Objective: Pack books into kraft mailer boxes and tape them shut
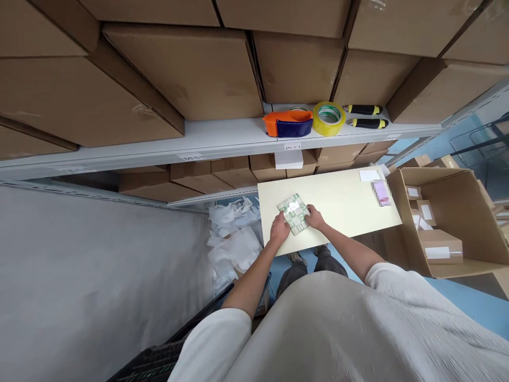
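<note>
This is a storeroom, where a white metal shelf (159, 146) carries many cardboard boxes (139, 69). An open carton (449, 212) stands just beside the pale table (350, 201). Over the table, the left hand (280, 229) and the right hand (316, 216) are apart, but they grip a green-and-white packet (294, 213) from two sides.

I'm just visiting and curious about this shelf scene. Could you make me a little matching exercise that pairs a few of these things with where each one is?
Things:
1. green-and-white packet
2. orange-and-blue tape dispenser
3. crumpled white wrapping
4. white-labelled carton

Places:
A. inside the open cardboard box
B. on the shelf, beside a yellowish tape roll
C. between the left hand and right hand, on the pale board
D. heaped left of the pale board

Pairs: 1-C, 2-B, 3-D, 4-A
</note>
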The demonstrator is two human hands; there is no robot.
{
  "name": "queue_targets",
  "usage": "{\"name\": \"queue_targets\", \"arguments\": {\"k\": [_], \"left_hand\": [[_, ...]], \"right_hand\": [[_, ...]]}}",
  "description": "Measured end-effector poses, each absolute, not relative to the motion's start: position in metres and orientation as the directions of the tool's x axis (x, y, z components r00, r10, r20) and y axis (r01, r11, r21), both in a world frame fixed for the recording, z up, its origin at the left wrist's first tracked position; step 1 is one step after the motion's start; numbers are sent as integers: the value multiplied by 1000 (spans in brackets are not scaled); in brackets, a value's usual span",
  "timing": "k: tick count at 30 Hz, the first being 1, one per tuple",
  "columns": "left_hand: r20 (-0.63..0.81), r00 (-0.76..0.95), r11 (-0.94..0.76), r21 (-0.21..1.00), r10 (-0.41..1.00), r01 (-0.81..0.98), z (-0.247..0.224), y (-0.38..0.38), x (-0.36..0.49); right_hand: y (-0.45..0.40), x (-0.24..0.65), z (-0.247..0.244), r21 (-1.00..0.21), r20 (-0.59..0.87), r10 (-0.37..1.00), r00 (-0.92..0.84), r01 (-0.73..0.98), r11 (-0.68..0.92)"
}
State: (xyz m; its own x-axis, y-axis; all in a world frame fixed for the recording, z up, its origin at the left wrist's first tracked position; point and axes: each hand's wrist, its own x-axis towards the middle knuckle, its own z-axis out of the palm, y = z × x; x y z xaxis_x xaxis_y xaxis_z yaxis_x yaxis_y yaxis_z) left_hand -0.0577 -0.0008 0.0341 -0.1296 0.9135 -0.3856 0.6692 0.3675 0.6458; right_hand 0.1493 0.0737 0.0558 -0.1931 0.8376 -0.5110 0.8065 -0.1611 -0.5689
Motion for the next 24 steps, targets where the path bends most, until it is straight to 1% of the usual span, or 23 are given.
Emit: {"name": "queue_targets", "arguments": {"k": [2, 4, 7, 10, 14, 16, 18, 21, 24], "left_hand": [[-367, -169, 394, 720, 915, 571, 30, 3, -55], [-384, -165, 412, 760, 908, 502, 28, 6, -54], [-423, -145, 439, 771, 895, 461, 26, 9, -54], [-450, -125, 456, 774, 884, 439, 27, 9, -57], [-416, -105, 410, 764, 903, 498, 32, 12, -61], [-409, -92, 391, 747, 908, 538, 36, 16, -61], [-448, -91, 416, 709, 889, 569, 41, 19, -61], [-507, -123, 467, 635, 853, 616, 46, 22, -61], [-525, -110, 469, 621, 844, 628, 48, 20, -63]], "right_hand": [[70, 148, 52, -576, -518, 846, -124, 782, -238], [71, 148, 49, -586, -544, 837, -55, 739, -332], [76, 147, 45, -618, -612, 789, 48, 593, -516], [79, 145, 41, -642, -670, 740, 60, 452, -619], [78, 141, 41, -687, -660, 748, 66, 348, -638], [79, 137, 43, -702, -658, 751, 47, 322, -635], [79, 133, 46, -695, -668, 743, 28, 333, -637], [80, 128, 47, -668, -682, 730, 49, 366, -648], [79, 126, 45, -647, -702, 710, 54, 368, -667]]}}
